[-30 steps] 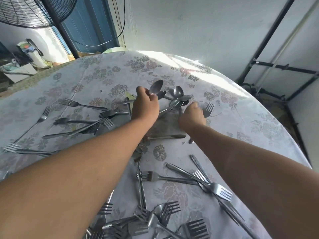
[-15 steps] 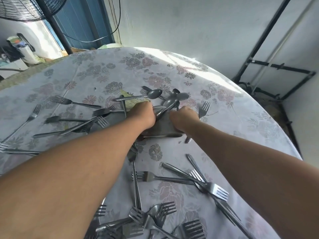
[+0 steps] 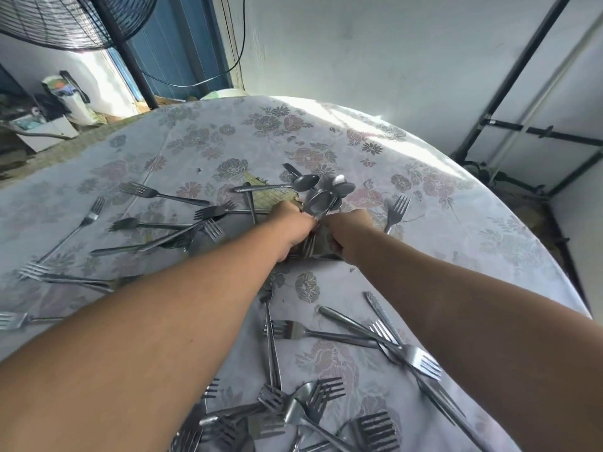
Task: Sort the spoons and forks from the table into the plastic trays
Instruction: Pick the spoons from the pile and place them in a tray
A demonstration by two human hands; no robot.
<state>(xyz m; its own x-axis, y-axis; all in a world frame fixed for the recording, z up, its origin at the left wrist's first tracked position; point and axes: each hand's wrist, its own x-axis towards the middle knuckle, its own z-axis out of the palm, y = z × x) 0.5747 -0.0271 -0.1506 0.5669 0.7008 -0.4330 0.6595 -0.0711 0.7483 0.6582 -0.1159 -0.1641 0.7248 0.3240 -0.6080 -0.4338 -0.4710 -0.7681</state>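
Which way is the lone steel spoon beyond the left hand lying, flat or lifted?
Flat: the steel spoon lies on the floral tablecloth, untouched by the left hand.

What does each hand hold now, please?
Left hand: grips the bunch of spoons.
Right hand: fingers curled by the same bunch; its grip cannot be told.

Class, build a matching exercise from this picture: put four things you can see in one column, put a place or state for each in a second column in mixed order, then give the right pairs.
Things
1. bunch of spoons
2. lone spoon
3. fan
4. fork heap

Places or states
A. nearest the camera, on the cloth
B. gripped between left hand and right hand
C. off the table, upper left
D. lying flat just beyond the hands

Pairs: 1-B, 2-D, 3-C, 4-A
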